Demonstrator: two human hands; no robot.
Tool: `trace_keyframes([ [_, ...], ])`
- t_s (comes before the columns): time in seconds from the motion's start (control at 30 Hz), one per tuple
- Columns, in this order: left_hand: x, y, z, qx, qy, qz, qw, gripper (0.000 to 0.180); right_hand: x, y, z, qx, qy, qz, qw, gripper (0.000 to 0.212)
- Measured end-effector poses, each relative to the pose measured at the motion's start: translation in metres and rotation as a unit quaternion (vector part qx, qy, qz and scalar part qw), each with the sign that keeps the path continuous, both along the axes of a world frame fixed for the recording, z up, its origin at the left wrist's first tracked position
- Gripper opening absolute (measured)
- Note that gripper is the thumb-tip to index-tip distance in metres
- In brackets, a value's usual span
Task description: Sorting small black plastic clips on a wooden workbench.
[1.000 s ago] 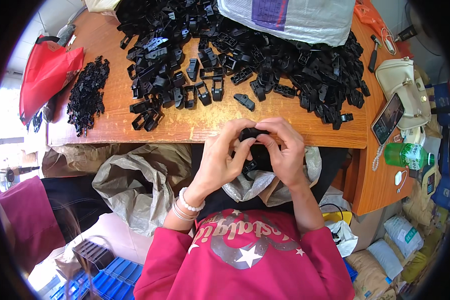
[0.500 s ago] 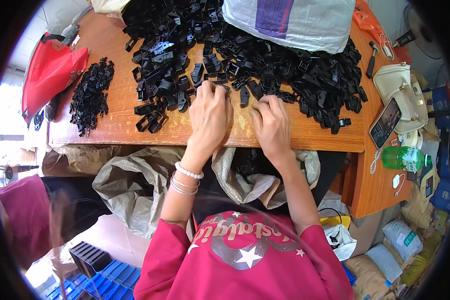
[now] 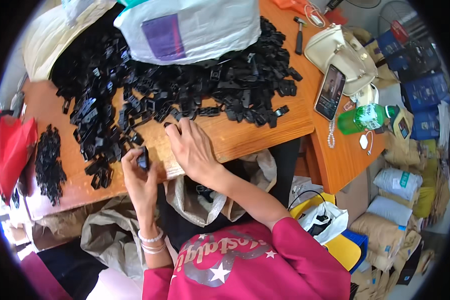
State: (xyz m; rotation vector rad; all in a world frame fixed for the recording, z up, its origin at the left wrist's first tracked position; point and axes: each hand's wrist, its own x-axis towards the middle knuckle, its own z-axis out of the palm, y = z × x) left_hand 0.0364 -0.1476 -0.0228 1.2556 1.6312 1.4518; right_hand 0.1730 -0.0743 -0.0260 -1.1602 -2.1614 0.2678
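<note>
My left hand (image 3: 141, 181) is closed around a black plastic part (image 3: 143, 158), held between thumb and fingers at the table's front edge. Farther in and to the right, my right hand (image 3: 194, 151) is bent over the wood with its fingertips together. A small black plastic piece (image 3: 167, 125) shows at those fingertips, partly hidden by them. Beyond both hands spreads a big heap of black plastic parts (image 3: 235, 92). A smaller pile of finer black pieces (image 3: 50, 165) lies at the left.
A white woven sack (image 3: 205, 35) rests on the heap. Open sacks (image 3: 192, 210) hang below the table edge. On the right are a hammer (image 3: 299, 37), a cream handbag (image 3: 342, 55), a phone (image 3: 330, 92) and a green bottle (image 3: 362, 119). A red bag (image 3: 15, 152) lies far left.
The view has swung to the right, so the table sits farther left. My left hand has drawn back from the heap and now holds a black part. My right hand reaches in over the table.
</note>
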Motion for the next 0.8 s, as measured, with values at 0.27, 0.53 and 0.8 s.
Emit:
trace_keyframes([
  [0.27, 0.010, -0.005, 0.021, -0.058, -0.194, -0.093, 0.975, 0.024, 0.031, -0.014, 0.027, -0.104, 0.267, 0.177, 0.942, 0.025],
  [0.53, 0.010, -0.010, 0.030, -0.074, -0.236, -0.094, 0.964, 0.019, 0.030, -0.022, 0.026, -0.027, 0.298, 0.171, 0.939, 0.025],
  [0.8, 0.042, -0.014, 0.034, 0.026, 0.054, -0.095, 0.994, 0.024, 0.041, -0.031, 0.017, -0.239, 0.356, 0.107, 0.897, 0.022],
])
